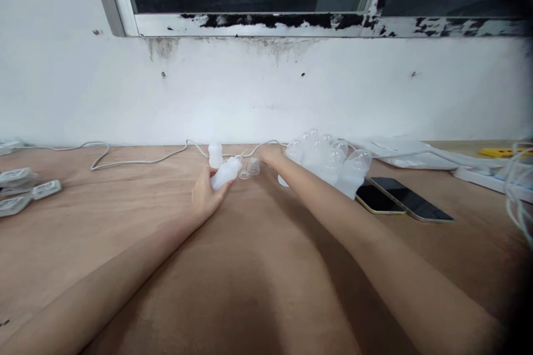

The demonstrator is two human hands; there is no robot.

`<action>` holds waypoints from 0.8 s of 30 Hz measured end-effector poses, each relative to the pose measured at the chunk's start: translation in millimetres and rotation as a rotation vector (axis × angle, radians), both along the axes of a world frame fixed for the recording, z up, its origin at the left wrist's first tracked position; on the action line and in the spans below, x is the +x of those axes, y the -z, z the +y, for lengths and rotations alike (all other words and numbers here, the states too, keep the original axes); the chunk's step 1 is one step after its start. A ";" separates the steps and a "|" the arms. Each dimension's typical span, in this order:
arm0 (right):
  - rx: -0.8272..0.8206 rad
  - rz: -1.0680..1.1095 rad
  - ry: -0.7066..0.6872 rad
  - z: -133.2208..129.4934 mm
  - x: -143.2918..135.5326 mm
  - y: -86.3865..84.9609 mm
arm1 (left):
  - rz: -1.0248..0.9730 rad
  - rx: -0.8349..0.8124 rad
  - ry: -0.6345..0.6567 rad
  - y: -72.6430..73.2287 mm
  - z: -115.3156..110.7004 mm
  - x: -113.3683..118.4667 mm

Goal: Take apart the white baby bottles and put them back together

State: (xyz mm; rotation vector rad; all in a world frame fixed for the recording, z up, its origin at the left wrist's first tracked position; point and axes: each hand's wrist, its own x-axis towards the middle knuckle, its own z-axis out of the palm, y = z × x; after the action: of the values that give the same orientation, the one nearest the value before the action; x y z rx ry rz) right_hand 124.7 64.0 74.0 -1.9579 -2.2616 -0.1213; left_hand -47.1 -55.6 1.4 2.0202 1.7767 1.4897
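My left hand [205, 195] is wrapped round a translucent white plastic bottle [222, 175], which lies tilted with its narrow tip toward the upper right. Just behind it stands a similar white bottle [215, 155]. Right of the held bottle are a small clear cap [253, 166] upright on the table and a flat clear ring-like piece [244, 175]. Farther back, my right hand [270, 154] reaches low over the table near the cable; its fingers are blurred and mostly hidden. Beyond my right forearm stands a cluster of white bottles with clear domed caps [328, 158].
On the wooden table [137, 205], two phones [410, 198] lie right of the cluster. A white cable [145, 162] runs along the wall. Farther right are a plastic bag [408, 154], a power strip [491, 180] and a yellow object [497, 152]. Small white packs [16, 188] lie far left.
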 end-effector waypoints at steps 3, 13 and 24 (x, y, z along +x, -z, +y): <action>0.103 0.027 0.025 -23.2 0.0 -12.1 | -0.005 0.016 0.016 0.1 -1.0 0.3; -0.214 1.225 -0.409 -110.9 32.1 46.8 | 0.024 0.058 0.111 -1.7 -4.5 0.0; -0.514 1.866 -0.391 -112.4 38.8 71.6 | 0.238 -0.041 0.291 -5.1 -10.9 1.3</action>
State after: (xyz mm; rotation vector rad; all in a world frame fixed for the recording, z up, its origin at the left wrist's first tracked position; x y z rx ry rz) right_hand 163.5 -48.5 2.3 -0.6841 -1.1451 1.6155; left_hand -45.8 -66.5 6.6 2.3938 1.4820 1.1635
